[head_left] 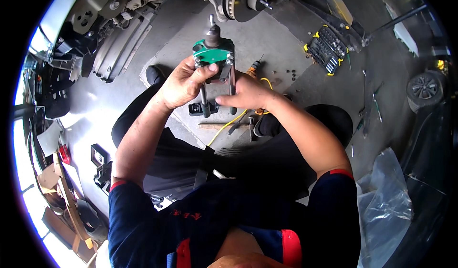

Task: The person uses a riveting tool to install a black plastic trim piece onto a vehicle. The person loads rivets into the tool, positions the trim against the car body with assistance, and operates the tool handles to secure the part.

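Observation:
Up in front of me, above the floor, is a ball joint (213,54) with a green plate, a dark rubber boot and a threaded stud pointing up. Bolts show at the plate's corners, and two dark rods hang below it. My left hand (183,84) is closed on its left side, thumb pressed on the plate's lower edge. Around the right rod and the underside lies my right hand (250,92), its thumb stuck out to the left. Most of the right fingers are hidden behind the part.
A brake disc (234,3) hangs at the top. Below my hands lie a hammer (249,129) and a power tool (254,68) near a yellow cord (224,127). Farther right are a socket set (327,51) and a wheel (424,87). Plastic sheeting (385,199) lies lower right.

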The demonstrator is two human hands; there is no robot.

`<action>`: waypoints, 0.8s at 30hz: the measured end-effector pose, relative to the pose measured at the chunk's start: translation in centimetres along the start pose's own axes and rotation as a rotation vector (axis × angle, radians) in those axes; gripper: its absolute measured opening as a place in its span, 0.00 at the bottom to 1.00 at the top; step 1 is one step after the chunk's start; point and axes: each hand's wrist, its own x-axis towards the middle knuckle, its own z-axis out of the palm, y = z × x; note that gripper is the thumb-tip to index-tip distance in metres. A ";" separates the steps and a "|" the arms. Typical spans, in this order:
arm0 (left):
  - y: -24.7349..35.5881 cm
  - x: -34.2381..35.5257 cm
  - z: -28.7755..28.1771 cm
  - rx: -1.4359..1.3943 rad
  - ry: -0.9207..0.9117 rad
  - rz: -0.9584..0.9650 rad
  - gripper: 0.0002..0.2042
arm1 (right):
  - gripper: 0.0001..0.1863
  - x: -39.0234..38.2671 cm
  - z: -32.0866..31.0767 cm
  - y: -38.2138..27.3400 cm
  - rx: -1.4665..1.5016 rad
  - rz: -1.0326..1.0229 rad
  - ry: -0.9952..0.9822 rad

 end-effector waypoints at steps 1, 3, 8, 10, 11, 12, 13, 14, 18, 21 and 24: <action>-0.3 -0.1 0.2 -0.018 0.007 0.005 0.15 | 0.18 -0.3 0.3 0.3 -0.055 0.091 0.029; -0.8 0.2 -0.7 0.115 -0.028 -0.001 0.15 | 0.12 -0.2 0.1 0.7 -0.015 0.170 0.034; -2.2 0.7 -2.1 0.104 -0.052 -0.060 0.15 | 0.21 0.2 -2.8 1.7 -0.371 0.258 -0.229; -3.7 0.3 -3.0 0.138 -0.045 -0.041 0.15 | 0.25 -0.4 -5.4 0.6 -0.404 0.328 -0.165; -4.1 -0.1 -3.1 0.143 -0.032 -0.020 0.15 | 0.25 -0.6 -6.7 0.1 -0.306 0.218 -0.028; -4.8 -0.3 -3.3 0.154 -0.023 -0.025 0.15 | 0.20 -0.8 -8.3 -2.2 -0.296 0.251 -0.008; -5.5 -0.4 -3.4 0.164 -0.011 -0.030 0.16 | 0.18 -1.5 -9.0 -2.8 -0.098 0.190 0.075; -6.2 -0.2 -3.5 0.141 -0.040 -0.065 0.16 | 0.18 -1.6 -9.3 -3.5 0.036 0.107 0.120; -6.8 0.5 -1.3 0.216 -0.098 -0.195 0.14 | 0.16 -1.2 -7.1 -4.9 0.175 -0.002 0.130; -6.8 0.5 -0.6 0.302 -0.112 -0.258 0.13 | 0.12 -0.1 -5.6 -4.4 0.051 -0.068 0.174; -6.5 0.6 -0.4 0.342 -0.093 -0.250 0.13 | 0.11 -0.6 -6.4 -4.5 0.064 -0.042 0.187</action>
